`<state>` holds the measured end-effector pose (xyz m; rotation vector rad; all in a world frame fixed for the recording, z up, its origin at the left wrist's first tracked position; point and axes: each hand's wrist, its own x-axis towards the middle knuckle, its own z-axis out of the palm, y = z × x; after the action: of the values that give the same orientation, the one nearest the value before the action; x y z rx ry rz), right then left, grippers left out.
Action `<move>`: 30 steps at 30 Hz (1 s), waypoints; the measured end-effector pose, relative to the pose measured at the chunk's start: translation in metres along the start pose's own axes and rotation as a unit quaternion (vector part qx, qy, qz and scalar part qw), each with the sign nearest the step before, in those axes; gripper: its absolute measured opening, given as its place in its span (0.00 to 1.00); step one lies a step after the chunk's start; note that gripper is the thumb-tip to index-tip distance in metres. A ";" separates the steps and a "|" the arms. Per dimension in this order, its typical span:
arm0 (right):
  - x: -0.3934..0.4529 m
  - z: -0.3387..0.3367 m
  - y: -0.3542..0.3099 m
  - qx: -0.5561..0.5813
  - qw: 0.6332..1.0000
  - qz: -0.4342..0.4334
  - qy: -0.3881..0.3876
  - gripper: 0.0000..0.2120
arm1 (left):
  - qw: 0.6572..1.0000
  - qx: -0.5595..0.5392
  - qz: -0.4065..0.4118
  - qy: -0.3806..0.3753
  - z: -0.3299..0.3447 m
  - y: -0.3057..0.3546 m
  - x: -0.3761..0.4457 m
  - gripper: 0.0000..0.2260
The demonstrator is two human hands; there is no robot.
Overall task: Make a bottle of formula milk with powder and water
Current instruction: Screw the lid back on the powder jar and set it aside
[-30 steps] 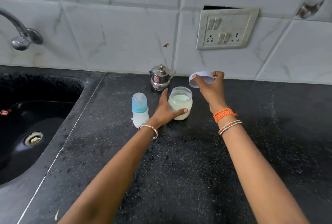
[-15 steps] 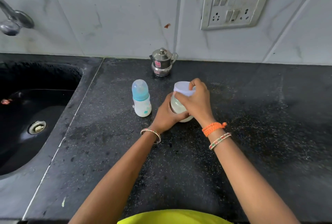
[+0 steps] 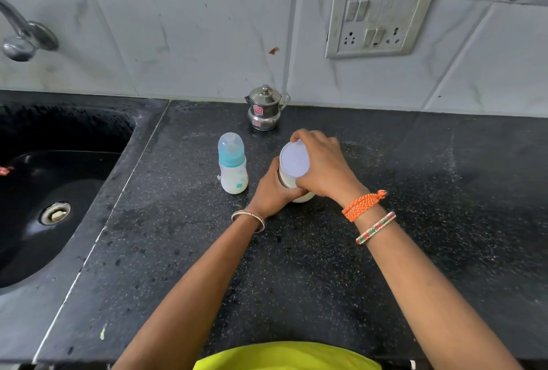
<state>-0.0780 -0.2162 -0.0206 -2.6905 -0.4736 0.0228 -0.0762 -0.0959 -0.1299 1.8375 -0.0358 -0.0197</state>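
A clear jar of pale powder point(image 3: 303, 197) stands on the black counter point(image 3: 296, 266). My left hand point(image 3: 274, 190) grips its side. Over the jar's mouth, my right hand point(image 3: 324, 166) presses a white lid point(image 3: 294, 161), fingers curled around the rim. A baby bottle point(image 3: 232, 163) with a blue cap and white contents stands upright just left of the jar. A small lidded steel pot point(image 3: 264, 108) sits behind, near the wall.
A black sink point(image 3: 53, 186) with a drain lies to the left, a tap point(image 3: 20, 34) above it. A socket panel point(image 3: 378, 18) is on the tiled wall. My yellow clothing shows at the bottom edge.
My right hand brought the white lid down from beside the steel pot onto the jar's mouth. My left hand stayed on the jar. The camera moved closer.
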 end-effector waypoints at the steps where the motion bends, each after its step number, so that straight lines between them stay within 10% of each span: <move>1: 0.001 -0.002 0.000 -0.007 1.000 0.002 -0.005 0.36 | 1.000 0.000 0.001 0.001 0.000 0.000 0.000 0.40; 16: 0.040 -0.039 -0.021 -0.161 0.968 -0.005 -0.191 0.36 | 1.000 0.014 -0.002 0.011 0.000 0.002 -0.001 0.38; 23: 0.028 -0.016 -0.030 -0.262 0.961 0.072 -0.046 0.34 | 1.000 0.004 0.001 0.007 0.001 0.001 -0.001 0.41; 30: 0.020 -0.038 -0.037 -0.338 0.935 0.059 -0.089 0.35 | 1.000 0.023 0.002 0.010 0.001 -0.002 0.000 0.41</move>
<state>-0.0681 -0.1931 0.0299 -3.4140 -0.4264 0.1666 -0.0760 -0.0962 -0.1322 1.8841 -0.0271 0.0023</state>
